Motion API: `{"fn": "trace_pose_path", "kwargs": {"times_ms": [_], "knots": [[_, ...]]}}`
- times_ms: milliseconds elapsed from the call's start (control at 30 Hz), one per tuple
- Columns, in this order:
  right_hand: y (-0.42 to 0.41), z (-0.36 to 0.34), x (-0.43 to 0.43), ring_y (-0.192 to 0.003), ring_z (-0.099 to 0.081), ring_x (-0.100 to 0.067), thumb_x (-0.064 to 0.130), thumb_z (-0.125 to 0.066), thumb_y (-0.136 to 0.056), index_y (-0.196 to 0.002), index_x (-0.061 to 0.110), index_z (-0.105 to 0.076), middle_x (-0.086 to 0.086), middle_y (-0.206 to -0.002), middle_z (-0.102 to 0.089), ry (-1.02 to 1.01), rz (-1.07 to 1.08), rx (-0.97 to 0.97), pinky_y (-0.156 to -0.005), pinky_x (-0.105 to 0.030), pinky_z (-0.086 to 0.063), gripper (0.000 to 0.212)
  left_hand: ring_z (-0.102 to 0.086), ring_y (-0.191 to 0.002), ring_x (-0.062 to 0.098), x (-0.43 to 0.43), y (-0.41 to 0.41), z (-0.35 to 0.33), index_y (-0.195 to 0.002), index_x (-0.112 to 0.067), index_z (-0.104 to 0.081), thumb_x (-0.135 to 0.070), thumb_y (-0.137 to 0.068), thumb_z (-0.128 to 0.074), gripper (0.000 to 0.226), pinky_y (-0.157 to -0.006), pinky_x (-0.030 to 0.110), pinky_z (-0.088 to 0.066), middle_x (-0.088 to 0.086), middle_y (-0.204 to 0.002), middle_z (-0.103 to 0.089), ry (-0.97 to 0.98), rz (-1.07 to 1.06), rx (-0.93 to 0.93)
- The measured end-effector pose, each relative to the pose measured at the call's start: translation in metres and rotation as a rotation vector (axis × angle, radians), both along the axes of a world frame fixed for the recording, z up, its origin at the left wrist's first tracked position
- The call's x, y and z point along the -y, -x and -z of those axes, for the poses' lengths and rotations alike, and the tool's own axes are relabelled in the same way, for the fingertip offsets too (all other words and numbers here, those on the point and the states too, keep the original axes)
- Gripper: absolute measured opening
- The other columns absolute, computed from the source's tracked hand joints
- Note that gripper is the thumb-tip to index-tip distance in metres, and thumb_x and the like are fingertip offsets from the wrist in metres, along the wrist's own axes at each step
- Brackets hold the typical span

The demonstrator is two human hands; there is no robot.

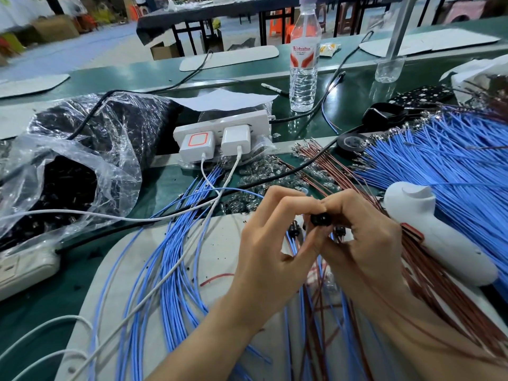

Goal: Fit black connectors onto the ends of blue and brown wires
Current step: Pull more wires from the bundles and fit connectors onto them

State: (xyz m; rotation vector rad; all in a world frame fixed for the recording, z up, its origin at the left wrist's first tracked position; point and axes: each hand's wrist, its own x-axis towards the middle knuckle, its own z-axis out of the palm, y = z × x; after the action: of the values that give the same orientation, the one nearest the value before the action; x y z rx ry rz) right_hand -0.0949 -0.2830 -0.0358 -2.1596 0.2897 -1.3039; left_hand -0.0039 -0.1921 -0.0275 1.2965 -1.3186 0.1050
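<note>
Left hand and right hand pinch black connector between their meeting fingers.

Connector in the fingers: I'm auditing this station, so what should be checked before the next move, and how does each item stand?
1. Connector pinched by left hand and right hand: ok.
2. Wire seated in it: cannot tell, fingers hide it.
3. Brown wires close by: ok.
4. Blue wires close by: ok.
5. Bag of black parts lying open: ok.
</note>
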Motion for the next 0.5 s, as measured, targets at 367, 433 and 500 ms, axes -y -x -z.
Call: {"fn": "trace_pose_path", "kwargs": {"times_ms": [367,433,500], "knots": [[-0.0002,0.0002,-0.0015,-0.066,-0.06,-0.024,0.005,-0.056,-0.078,-0.078,-0.001,-0.06,-0.009,-0.073,-0.061,-0.01,-0.014,0.005,-0.061,-0.03,-0.046,0.007,-0.059,-0.09,0.014,-0.0005,0.0019,0.0001,-0.098,-0.007,-0.059,-0.005,-0.084,-0.067,0.016,-0.078,0.023,-0.048,0.009,-0.092,-0.058,0.038,-0.063,0.052],[-0.0008,0.0008,-0.002,-0.066,-0.06,-0.023,-0.002,-0.058,-0.073,-0.078,0.0,-0.06,-0.009,-0.072,-0.061,-0.021,-0.009,0.014,-0.061,-0.031,-0.047,0.006,-0.059,-0.089,0.015,-0.0008,0.0031,-0.0001,-0.099,-0.01,-0.058,-0.006,-0.085,-0.067,0.017,-0.077,0.027,-0.049,0.009,-0.092,-0.059,0.043,-0.068,0.058],[-0.0024,0.0016,-0.0024,-0.066,-0.061,-0.021,-0.007,-0.059,-0.069,-0.078,0.001,-0.061,-0.007,-0.071,-0.062,-0.045,-0.011,0.008,-0.06,-0.032,-0.048,0.012,-0.059,-0.089,0.019,-0.0016,0.0037,-0.0003,-0.099,-0.013,-0.057,-0.01,-0.086,-0.066,0.016,-0.075,0.037,-0.05,0.008,-0.092,-0.059,0.037,-0.086,0.083]]}}
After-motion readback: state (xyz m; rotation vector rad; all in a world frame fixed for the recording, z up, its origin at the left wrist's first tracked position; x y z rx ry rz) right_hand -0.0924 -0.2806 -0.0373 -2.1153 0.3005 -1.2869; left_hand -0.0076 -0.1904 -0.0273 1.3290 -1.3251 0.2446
